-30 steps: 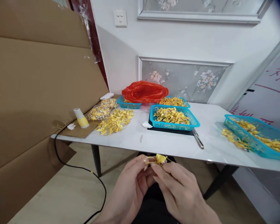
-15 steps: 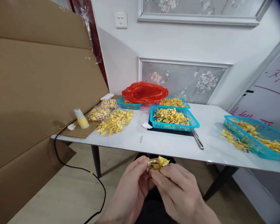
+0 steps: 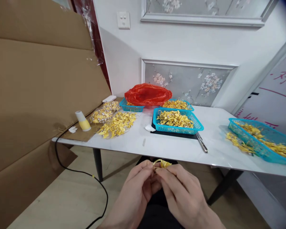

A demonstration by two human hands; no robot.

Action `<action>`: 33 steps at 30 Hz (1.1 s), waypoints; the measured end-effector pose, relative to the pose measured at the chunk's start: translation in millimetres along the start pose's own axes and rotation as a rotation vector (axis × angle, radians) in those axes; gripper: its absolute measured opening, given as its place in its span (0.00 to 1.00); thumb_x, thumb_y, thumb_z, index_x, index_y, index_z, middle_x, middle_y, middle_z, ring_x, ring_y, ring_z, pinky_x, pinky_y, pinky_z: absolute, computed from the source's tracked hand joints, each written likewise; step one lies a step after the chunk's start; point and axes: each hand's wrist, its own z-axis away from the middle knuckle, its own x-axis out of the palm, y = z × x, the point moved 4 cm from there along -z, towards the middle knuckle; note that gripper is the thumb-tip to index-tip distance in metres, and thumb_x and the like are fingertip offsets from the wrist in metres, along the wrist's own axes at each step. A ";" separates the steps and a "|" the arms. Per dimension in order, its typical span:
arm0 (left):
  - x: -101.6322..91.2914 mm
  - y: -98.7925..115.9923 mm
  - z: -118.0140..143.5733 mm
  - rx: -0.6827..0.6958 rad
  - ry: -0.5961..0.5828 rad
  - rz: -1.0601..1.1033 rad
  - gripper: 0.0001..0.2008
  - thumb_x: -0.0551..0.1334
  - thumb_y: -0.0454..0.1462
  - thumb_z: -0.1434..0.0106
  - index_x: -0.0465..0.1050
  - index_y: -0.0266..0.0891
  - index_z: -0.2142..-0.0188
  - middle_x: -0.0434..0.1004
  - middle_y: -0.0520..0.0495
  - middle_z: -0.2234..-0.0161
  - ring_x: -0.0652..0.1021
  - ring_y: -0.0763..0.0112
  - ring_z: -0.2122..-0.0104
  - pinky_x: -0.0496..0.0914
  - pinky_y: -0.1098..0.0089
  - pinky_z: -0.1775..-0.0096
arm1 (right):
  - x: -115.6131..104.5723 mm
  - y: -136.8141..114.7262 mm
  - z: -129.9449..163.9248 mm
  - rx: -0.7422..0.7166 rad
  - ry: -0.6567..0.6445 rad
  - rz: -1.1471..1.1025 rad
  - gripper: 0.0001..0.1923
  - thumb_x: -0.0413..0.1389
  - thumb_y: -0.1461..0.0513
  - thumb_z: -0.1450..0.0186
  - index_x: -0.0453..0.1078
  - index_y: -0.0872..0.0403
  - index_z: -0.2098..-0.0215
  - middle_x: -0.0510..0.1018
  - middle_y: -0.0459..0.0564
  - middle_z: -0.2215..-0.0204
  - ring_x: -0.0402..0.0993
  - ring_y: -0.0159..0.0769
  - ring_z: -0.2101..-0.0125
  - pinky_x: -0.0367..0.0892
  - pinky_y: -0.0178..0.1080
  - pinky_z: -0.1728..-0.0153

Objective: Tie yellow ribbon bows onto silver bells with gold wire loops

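Two-handed pinch on yellow ornament (image 3: 165, 164), fingers nearly closed: left hand (image 3: 138, 187) at gold loop (image 3: 156, 160), right hand (image 3: 185, 190) at other end. Loop toward left, yellow end pointing right, long axis roughly crosswise. Held before near edge of counter (image 3: 124, 146); beyond, white surface, dark mat (image 3: 190, 136), blue basket (image 3: 178, 129).

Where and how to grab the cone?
Cone: probably around the pale upper half, from the near side. It stands narrow end up, so the flare below should resist slipping; cardboard rises on its left, yellow pieces lie right.
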 end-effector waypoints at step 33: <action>-1.2 7.5 -1.1 0.139 -0.169 -0.544 0.07 0.69 0.37 0.41 0.77 0.37 0.74 0.73 0.51 0.72 0.69 0.70 0.70 0.64 0.70 0.64 | -1.2 28.6 0.9 0.636 -0.032 -0.493 0.11 0.52 0.62 0.31 0.65 0.53 0.72 0.66 0.43 0.75 0.64 0.29 0.78 0.62 0.30 0.79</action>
